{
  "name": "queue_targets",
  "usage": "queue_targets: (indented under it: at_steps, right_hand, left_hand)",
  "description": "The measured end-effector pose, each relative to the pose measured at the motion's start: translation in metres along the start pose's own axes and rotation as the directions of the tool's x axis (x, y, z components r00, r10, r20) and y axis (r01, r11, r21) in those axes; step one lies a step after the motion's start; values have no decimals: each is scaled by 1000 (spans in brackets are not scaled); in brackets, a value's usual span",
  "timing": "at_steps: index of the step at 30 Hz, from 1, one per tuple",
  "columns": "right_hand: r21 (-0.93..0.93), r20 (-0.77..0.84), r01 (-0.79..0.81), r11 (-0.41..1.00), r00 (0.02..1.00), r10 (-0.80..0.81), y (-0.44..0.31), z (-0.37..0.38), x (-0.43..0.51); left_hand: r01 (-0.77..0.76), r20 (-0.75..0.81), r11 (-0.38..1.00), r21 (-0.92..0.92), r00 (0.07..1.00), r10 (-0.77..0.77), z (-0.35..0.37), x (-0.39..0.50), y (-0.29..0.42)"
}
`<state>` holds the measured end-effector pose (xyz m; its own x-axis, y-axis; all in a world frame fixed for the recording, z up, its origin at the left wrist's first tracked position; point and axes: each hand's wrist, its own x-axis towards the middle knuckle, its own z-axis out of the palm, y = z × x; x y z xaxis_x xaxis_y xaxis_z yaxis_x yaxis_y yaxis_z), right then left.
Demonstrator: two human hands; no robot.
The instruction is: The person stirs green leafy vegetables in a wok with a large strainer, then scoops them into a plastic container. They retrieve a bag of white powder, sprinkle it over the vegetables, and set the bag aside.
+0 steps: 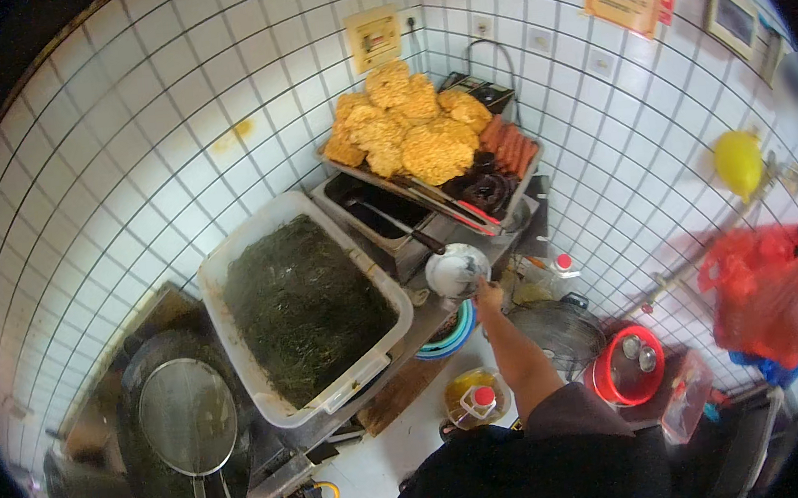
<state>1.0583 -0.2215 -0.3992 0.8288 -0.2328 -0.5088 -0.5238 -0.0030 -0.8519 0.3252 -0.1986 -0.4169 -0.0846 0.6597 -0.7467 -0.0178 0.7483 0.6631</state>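
My right hand point(488, 296) grips the near rim of a white bowl point(457, 271) at the counter's edge. Something white and grey shows inside the bowl, too blurred to name. Just beyond it, a dark-handled utensil point(396, 220) leans in a rectangular metal container point(409, 244) of dark liquid. Behind that, a metal tray point(533, 164) bears golden fried pieces point(436, 150), reddish sausages point(508, 145) and dark coiled food point(487, 190). Red-handled tongs point(464, 210) lie across the tray's front edge. My left hand is out of view.
Left of the bowl stands a translucent plastic tub point(394, 307) of dark green shreds. A wire strainer point(188, 417) rests over a wok point(140, 483). Below are a blue basin point(466, 332), an oil jug point(482, 399) and a red bucket point(658, 354). Red bags point(771, 292) hang right.
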Motion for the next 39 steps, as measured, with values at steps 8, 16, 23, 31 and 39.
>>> queue_targets:
  at_steps: [8,16,23,31,39]
  right_hand:
    - [227,396,317,921,834,-385,-29,-42,-11]
    - [85,518,288,954,805,-289,-150,-136,-118]
    - [465,467,522,715,542,-699,-244,-86,-261]
    - [322,757,666,673,245,-605,-254,10,-332]
    - [363,727,775,517,112,-678,-236,117,-323]
  left_hand:
    - [72,-138,995,-69,987,-81,-40,29,-94]
    - [188,-46,961,-204,979,-201,-58,36,-105]
    - [80,158,992,-93,985,-64,-32,55,-101]
    - [252,90,851,-462,967,-237,-53,41,-110]
    - [184,-116,890,-418,961,-253,-94,8,-169]
